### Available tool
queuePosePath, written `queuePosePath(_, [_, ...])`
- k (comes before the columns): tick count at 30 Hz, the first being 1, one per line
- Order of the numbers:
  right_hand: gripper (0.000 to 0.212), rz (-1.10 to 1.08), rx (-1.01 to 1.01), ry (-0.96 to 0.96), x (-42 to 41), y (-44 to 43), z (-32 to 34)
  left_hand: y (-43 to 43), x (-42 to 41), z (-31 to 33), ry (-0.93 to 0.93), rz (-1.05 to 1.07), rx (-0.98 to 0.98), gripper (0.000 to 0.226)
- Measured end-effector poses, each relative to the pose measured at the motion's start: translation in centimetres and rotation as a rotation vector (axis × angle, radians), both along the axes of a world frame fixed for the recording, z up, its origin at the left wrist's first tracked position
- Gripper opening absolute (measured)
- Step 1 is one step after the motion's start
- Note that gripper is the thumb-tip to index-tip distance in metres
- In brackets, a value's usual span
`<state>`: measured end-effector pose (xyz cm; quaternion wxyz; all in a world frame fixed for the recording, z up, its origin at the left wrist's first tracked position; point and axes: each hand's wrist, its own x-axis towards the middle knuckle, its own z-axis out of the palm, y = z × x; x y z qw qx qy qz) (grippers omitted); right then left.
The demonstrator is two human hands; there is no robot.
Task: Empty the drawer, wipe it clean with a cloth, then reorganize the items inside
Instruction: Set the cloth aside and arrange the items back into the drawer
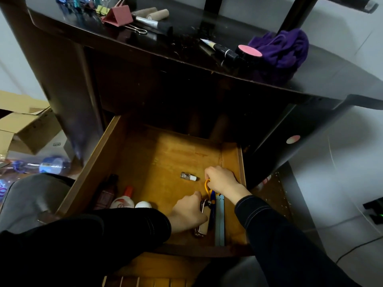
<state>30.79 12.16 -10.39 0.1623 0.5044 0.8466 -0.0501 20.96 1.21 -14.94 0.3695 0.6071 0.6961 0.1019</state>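
The wooden drawer (165, 154) is pulled open below a dark desk (186, 65). Both of my hands are inside it at the front right. My right hand (222, 180) grips the yellow handle of a pair of scissors (207, 188). My left hand (189, 213) holds a metal binder clip (202, 229) against the drawer floor. Beside them lie a blue pen (213, 212) and pale blue sticks (220, 220). A small glitter nail polish bottle (188, 176) lies mid-drawer. At the front left sit a dark bottle (106, 192), a glue bottle (124, 198) and a white round object (143, 204).
On the desk top are a purple cloth (284, 48), a black jar with a pink lid (249, 52), pens, a pink binder clip (119, 16) and several smaller clips. Cardboard boxes (24, 125) and plastic bottles (53, 164) lie on the floor at left.
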Motion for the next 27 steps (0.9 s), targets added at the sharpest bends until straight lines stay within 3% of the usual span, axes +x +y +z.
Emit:
queuePosePath(4, [0.021, 0.026, -0.002, 0.031, 0.1, -0.5, -0.2, -0.5, 0.5, -0.7, -0.002, -0.064, -0.08, 0.051])
queuePosePath(22, [0.024, 0.026, 0.012, 0.019, 0.1, -1.0, -0.5, -0.6, -0.3, -1.5, 0.074, -0.24, -0.01, 0.045])
queuePosePath(27, [0.024, 0.024, 0.021, 0.023, 0.1, -0.9, -0.4, -0.8, 1.1, -1.1, 0.099, -0.146, -0.02, 0.068])
